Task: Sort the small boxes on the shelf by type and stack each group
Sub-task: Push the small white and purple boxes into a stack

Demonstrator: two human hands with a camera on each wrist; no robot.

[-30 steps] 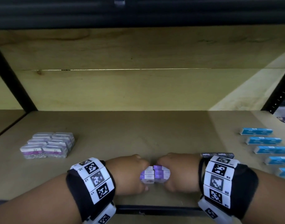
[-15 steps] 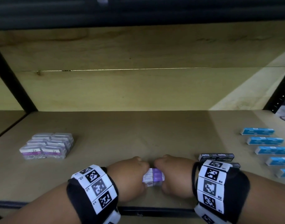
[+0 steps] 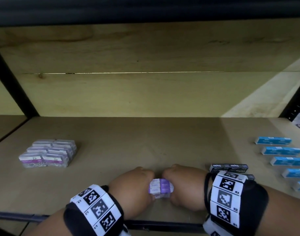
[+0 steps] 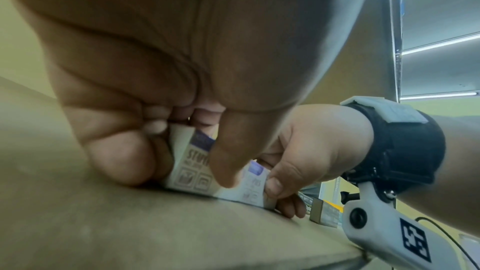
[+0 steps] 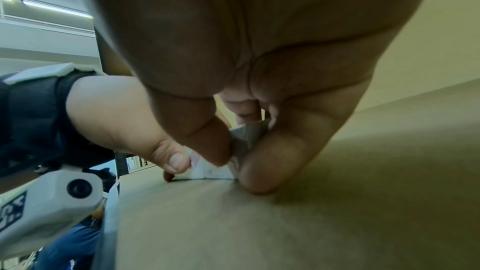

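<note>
A small bunch of purple-and-white staple boxes [image 3: 160,187] stands on the wooden shelf [image 3: 145,147] near its front edge. My left hand [image 3: 135,188] grips the bunch from the left and my right hand [image 3: 182,184] from the right, fingers curled around it. In the left wrist view the left thumb lies across the printed face of the staple boxes [image 4: 191,174], with the right hand [image 4: 309,151] on their far end. In the right wrist view the right thumb and fingers pinch a corner of the boxes [image 5: 248,137]. How many boxes are in the bunch is hidden.
A block of clear boxes with purple labels [image 3: 48,153] sits at the left. Black staple boxes [image 3: 229,167] lie just behind my right wrist. A column of blue boxes [image 3: 282,150] runs down the right side. The shelf's dark front rail [image 3: 162,225] is under my wrists.
My hands have drawn closer together, squeezing the purple boxes into a tighter bunch. The right wrist has shifted slightly left, uncovering more of the black boxes.
</note>
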